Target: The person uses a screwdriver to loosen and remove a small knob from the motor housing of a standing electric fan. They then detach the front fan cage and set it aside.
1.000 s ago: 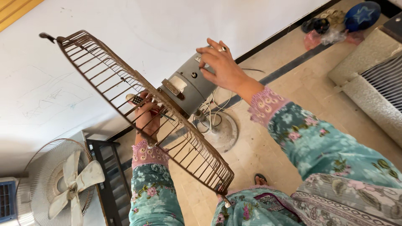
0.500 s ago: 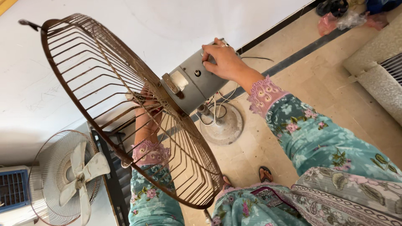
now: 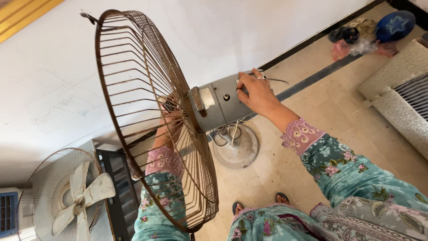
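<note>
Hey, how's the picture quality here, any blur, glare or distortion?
Head view: even daylight, no harsh glare; sharp on the rusty round wire fan guard and grey metal motor housing; wide-angle tilt slants the white wall; the left hand is dimmed behind the wires, the right hand clear.

label (image 3: 207,97): pale rectangular sticker, rounded corners, on grey motor housing (image 3: 223,101) just behind the rusty grille | bag (image 3: 356,47): crumpled clear-and-pink plastic on floor by far wall, beside sandals | signs, screens: none
</note>
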